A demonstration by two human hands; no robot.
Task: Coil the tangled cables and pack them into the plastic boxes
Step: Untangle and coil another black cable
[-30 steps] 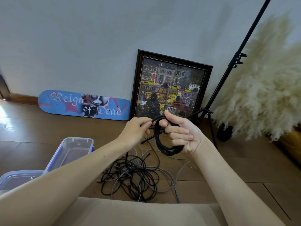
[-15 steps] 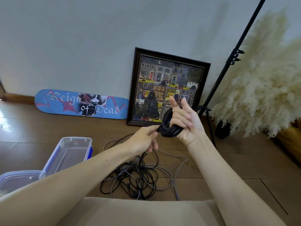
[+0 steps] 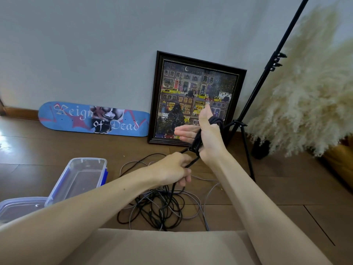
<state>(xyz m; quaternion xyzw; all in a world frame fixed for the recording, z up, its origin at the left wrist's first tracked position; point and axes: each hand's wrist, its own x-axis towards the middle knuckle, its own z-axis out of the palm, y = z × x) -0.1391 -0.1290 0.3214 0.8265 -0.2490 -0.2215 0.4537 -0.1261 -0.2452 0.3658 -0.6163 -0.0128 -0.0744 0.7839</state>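
A black cable is wound in several loops around my right hand, which is raised with the fingers stretched out to the left and the thumb pointing up. My left hand is just below it and grips the free strand of the same cable, which runs down to a tangled heap of black and grey cables on the floor. Two clear plastic boxes with blue clips stand at the left: one open and empty, the other partly cut off by the frame's edge.
A dark-framed picture and a blue skateboard deck lean against the wall. A black tripod stand rises at the right beside pale pampas grass. A beige cushion lies at the bottom. The floor is brown wood.
My right hand has turned and opened its fingers, with the coil now wrapped across the palm. My left hand has dropped lower, drawing the strand taut below the coil.
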